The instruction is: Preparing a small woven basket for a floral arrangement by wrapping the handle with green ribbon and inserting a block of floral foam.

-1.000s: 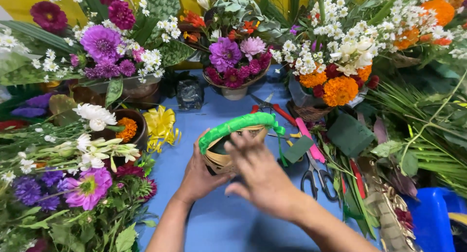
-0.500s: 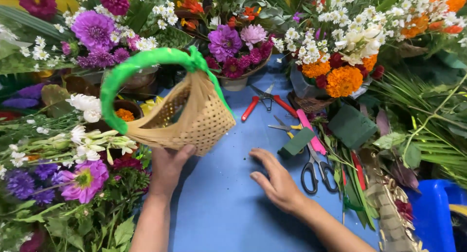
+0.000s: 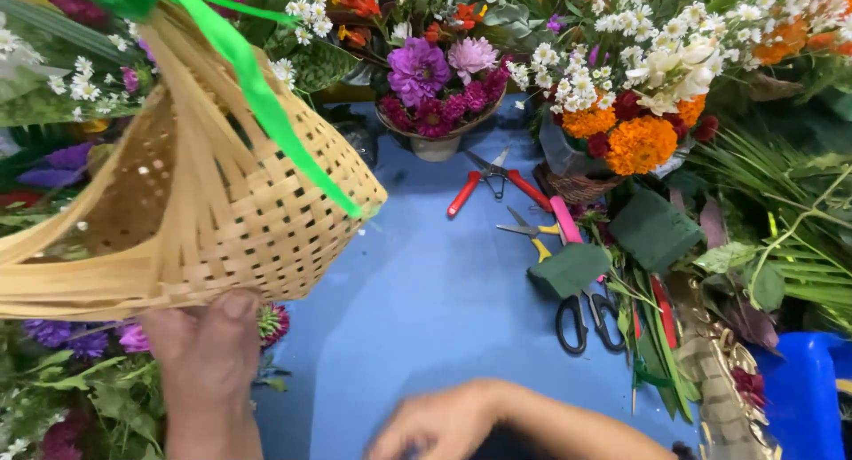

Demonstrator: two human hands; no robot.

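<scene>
Holding the woven basket [image 3: 204, 212] in my left hand [image 3: 209, 353], now raised closer, filling upper left; right hand [image 3: 444, 420] has dropped lower, blurred, grip unclear.

blue table [image 3: 426, 318]; red-handled pruners [image 3: 493, 180], black scissors [image 3: 586, 318], green foam blocks [image 3: 652, 231]

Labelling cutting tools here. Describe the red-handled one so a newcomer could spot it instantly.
Start at the blue table and go to the bowl of purple and pink flowers at its far edge. Just right of that bowl lie the red-handled pruners, handles spread. Unlike the yellow-handled scissors and the black-handled scissors nearer the person, their grips are straight and red, without finger loops.
</scene>
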